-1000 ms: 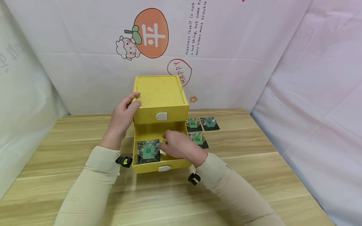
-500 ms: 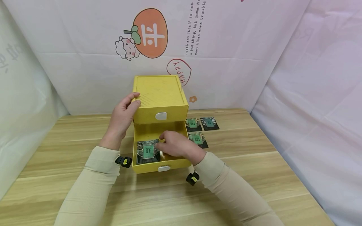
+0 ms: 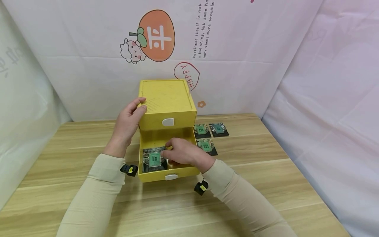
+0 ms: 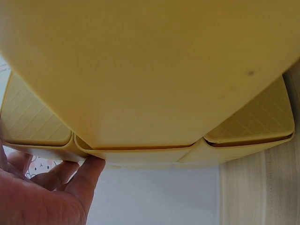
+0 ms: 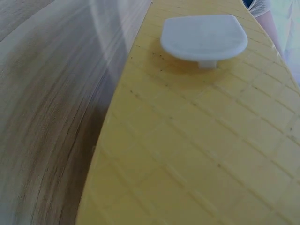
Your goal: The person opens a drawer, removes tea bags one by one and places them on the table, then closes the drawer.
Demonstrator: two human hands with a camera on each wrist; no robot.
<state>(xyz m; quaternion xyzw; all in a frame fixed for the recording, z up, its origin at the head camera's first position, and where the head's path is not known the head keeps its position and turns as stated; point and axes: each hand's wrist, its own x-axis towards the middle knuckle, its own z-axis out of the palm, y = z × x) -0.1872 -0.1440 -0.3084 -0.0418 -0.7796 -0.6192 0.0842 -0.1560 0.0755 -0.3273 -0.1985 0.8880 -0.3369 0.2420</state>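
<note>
Left hand grips the cabinet; right hand, grip unclear, touches the sachet to its left.

So the white backdrop has English lines running sideways: "Happiness itself is not / a bad thing, but some… / many times more trouble", cut off up top. Red heart just below says HAPPY. Orange fruit has a big white character, looks like 平 on its side. Greenish labels on the drawer's packet and three packets on the surface? Too tiny for me to read, sorry.
</note>
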